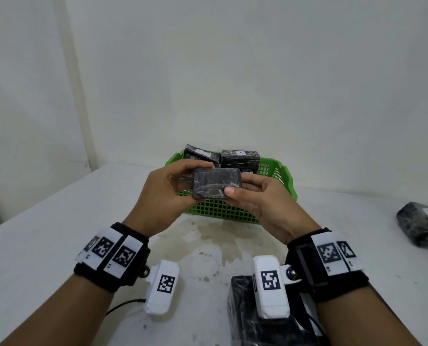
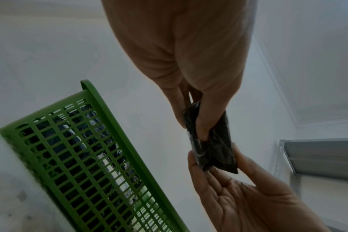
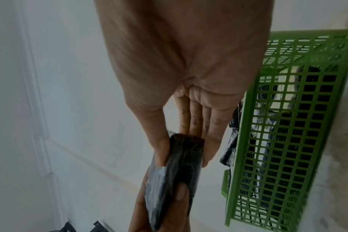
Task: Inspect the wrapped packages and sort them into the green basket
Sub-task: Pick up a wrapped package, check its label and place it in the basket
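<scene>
White desk point(image 1: 58, 245) against a pale wall point(image 1: 208, 71), bearing a green basket point(image 1: 222, 211). Left hand point(image 1: 163, 193) and right hand point(image 1: 265, 203) each pinch one end of a black wrapped package point(image 1: 216, 182), grip narrow.

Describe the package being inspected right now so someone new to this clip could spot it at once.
Start at the green basket at the middle of the white table. Just in front of it, the left hand and right hand pinch a small black wrapped package by its ends. It alone is off the table and out of the basket.
</scene>
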